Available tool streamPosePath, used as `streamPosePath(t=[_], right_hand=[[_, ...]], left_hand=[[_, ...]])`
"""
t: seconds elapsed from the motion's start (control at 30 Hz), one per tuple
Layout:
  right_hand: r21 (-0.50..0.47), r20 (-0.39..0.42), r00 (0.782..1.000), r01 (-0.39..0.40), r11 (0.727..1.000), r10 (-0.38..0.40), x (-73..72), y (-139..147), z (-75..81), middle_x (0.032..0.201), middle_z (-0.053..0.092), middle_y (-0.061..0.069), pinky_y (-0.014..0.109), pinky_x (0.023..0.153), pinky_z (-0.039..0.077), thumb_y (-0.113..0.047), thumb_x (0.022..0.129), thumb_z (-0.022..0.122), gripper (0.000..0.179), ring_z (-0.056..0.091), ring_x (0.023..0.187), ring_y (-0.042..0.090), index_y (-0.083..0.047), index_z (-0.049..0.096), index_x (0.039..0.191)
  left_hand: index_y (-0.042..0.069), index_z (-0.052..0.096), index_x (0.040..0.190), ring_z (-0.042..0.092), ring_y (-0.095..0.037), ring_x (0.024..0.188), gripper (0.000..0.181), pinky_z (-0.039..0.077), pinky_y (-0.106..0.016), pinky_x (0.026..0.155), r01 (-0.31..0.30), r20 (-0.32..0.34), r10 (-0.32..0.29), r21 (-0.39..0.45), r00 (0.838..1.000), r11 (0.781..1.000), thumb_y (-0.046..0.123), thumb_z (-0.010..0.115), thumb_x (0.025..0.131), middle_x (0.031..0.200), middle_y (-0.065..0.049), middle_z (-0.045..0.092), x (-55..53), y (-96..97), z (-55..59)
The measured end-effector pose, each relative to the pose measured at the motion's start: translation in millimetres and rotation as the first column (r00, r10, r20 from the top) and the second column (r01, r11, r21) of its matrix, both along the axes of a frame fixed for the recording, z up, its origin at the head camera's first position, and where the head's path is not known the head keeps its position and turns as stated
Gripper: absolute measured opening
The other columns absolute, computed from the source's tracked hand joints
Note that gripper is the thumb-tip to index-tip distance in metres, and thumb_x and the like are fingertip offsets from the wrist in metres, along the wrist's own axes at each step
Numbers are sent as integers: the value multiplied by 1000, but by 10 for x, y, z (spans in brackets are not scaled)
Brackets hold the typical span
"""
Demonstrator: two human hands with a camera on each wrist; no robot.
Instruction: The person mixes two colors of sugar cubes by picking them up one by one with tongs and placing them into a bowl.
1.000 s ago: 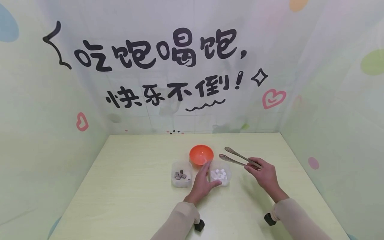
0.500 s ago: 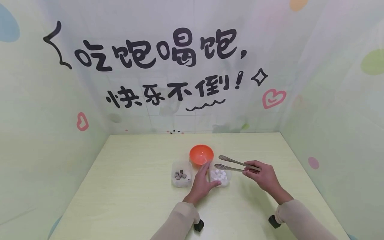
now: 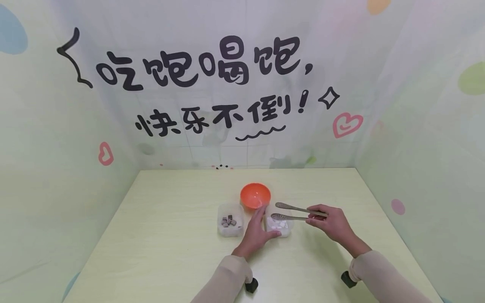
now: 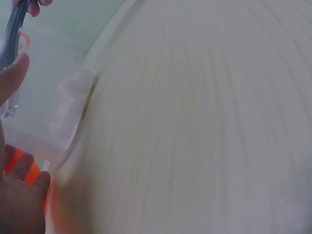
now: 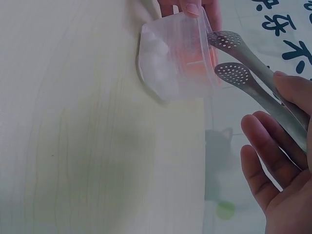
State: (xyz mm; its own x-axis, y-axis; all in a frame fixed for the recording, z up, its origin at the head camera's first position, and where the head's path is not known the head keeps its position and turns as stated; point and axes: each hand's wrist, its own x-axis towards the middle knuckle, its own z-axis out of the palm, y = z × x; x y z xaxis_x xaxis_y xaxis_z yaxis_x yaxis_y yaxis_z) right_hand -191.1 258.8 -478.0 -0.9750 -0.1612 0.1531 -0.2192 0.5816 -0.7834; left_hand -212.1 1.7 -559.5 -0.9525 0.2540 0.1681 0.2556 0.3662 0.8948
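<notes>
My left hand (image 3: 256, 233) holds the clear plastic container (image 3: 286, 231) of white cubes (image 3: 278, 224), its thumb at the near rim and its fingers along the left side. In my right hand (image 3: 334, 224) is a pair of metal tongs (image 3: 299, 209), pinched near the back end. The tongs' perforated tips are spread apart and overlap the container's opening in the head view. From the right wrist view, both tips (image 5: 233, 73) are at the container's rim with nothing between them. An orange bowl (image 3: 255, 194) stands just behind my left fingertips.
Left of my left hand is a second clear container (image 3: 230, 231) with several grey-brown cubes (image 3: 228, 221). The pale wooden table (image 3: 170, 235) has printed fabric walls (image 3: 242, 153) at its back and sides.
My right hand has brought the tongs left and nearer, from beside the bowl to above the white cubes. The left hand stays in place at the container.
</notes>
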Motion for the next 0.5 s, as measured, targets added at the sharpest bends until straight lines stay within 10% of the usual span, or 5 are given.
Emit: streamPosePath(t=[0.5], right_hand=[[93,23,999,36,995,-38,-34,-99,-40,81,67,-2,27,62,55,-13,78,81,31,66,77,15,-2,69,104]], left_hand=[[15,26,155,33,-25,140,102,31,-43,112,10,36,-11,30,999,1000,29,86,73,155,-4,33,-25,27,-40]])
